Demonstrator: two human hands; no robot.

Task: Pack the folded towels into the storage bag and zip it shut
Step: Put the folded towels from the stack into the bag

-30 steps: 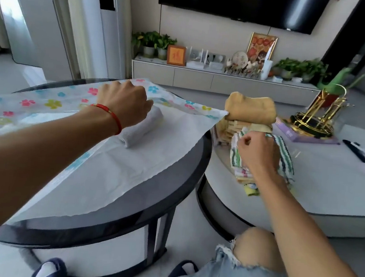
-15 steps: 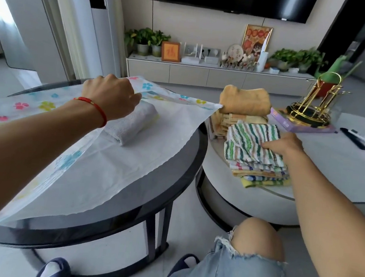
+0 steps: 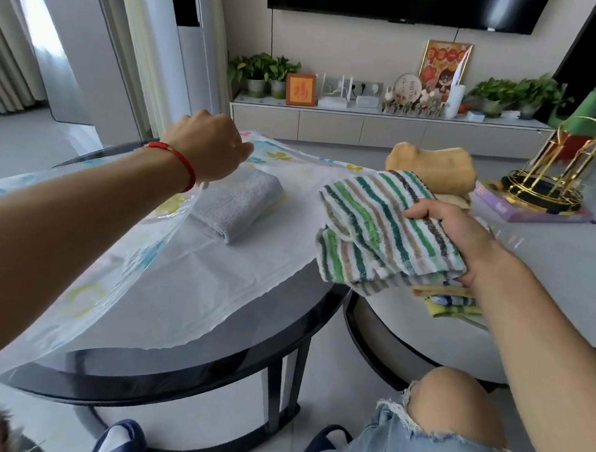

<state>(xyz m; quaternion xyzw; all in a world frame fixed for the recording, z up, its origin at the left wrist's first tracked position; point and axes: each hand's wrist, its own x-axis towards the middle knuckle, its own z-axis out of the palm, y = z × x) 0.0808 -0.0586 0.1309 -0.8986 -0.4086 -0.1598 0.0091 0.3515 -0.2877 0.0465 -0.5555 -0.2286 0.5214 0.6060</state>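
Head view shows the right hand has lifted the striped towel off its pile toward the storage bag on the worktop, whose top the left hand pinches up, so it can go in next.

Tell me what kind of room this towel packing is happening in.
Most likely a home living room: a wall-mounted television hangs above a low media cabinet lined with potted plants and a framed picture, and the work is done on round coffee tables.
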